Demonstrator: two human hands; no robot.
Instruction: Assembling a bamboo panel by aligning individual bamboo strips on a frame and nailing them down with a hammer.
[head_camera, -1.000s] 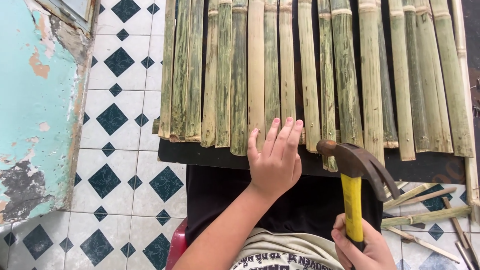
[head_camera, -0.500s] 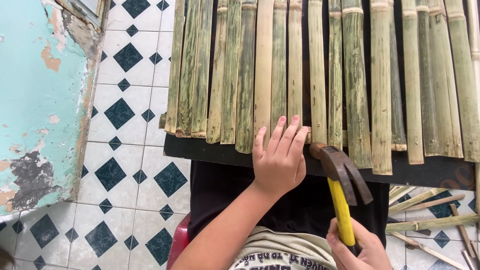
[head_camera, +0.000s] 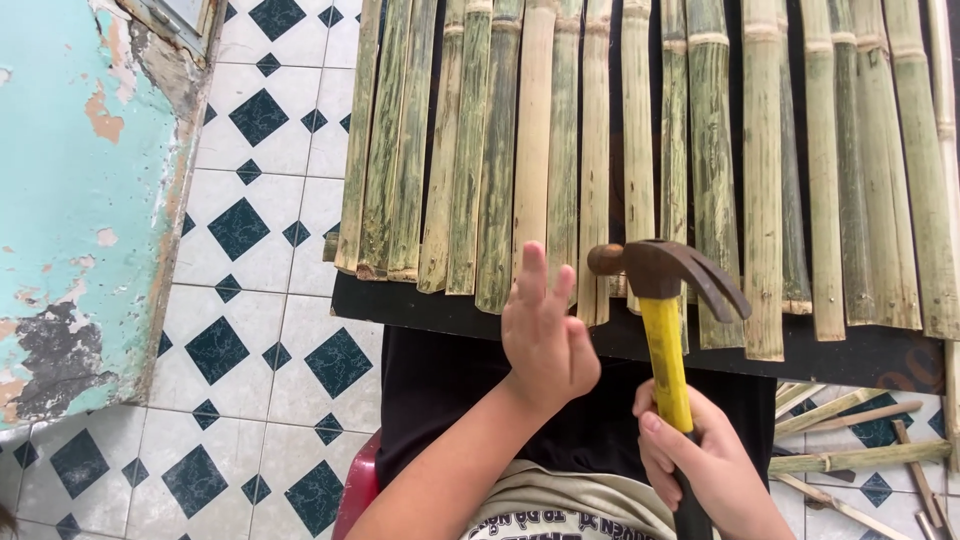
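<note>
A row of split bamboo slats (head_camera: 640, 150) is filling the upper half of the frame, lying side by side on a dark board (head_camera: 860, 355). Below centre, your left hand (head_camera: 545, 335) is hovering with fingers spread and holding nothing. At lower right, your right hand (head_camera: 700, 465) is gripping the yellow-handled hammer (head_camera: 665, 300), its head sitting over the slat ends.

One hammer (head_camera: 664, 300), two hands, about seventeen bamboo slats (head_camera: 762, 180).
</note>
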